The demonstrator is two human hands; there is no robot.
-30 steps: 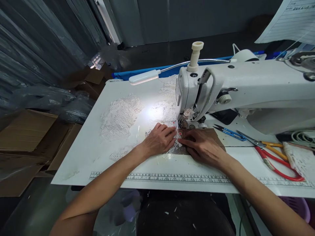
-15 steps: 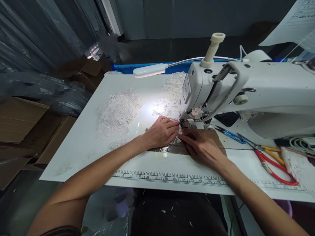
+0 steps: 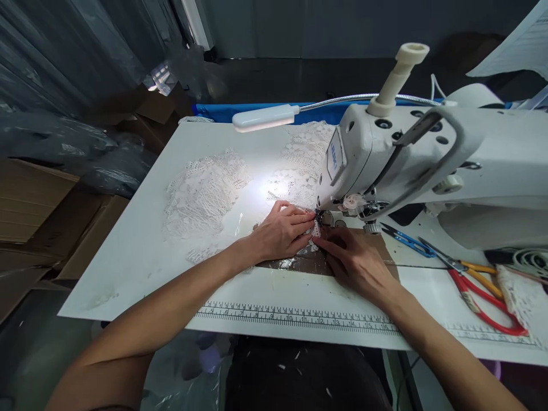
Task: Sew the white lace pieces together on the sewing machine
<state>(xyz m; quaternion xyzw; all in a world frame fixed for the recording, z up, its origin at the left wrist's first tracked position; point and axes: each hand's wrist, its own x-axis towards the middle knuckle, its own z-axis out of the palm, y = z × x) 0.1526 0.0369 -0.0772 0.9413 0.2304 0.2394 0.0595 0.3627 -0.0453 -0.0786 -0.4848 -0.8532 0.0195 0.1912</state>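
White lace [image 3: 314, 229] lies beneath the needle area of a sewing machine [image 3: 349, 165], over a brown plate on the table. My left hand [image 3: 286, 231] rests flat on the lace, its fingers stretched toward the presser foot and covering much of the piece. From the other side, my right hand [image 3: 355, 257] holds the near edge of the same lace at its fingertips; the thumb is mostly hidden. The needle tip is too small to make out. More lace [image 3: 205, 194] lies in a heap left of my hands, and another lace pile [image 3: 306, 148] sits behind them.
Blue thread snips [image 3: 409, 240] and red-handled scissors [image 3: 488, 305] lie at the right, near folded lace [image 3: 522, 297]. A lamp [image 3: 265, 118] on a bendable neck hangs over the table. A printed ruler [image 3: 299, 315] runs along the front edge. Cardboard boxes [image 3: 38, 200] stand left.
The view has shifted slightly, so the machine appears larger and farther right. Both hands keep nearly the same place at the lace by the presser foot.
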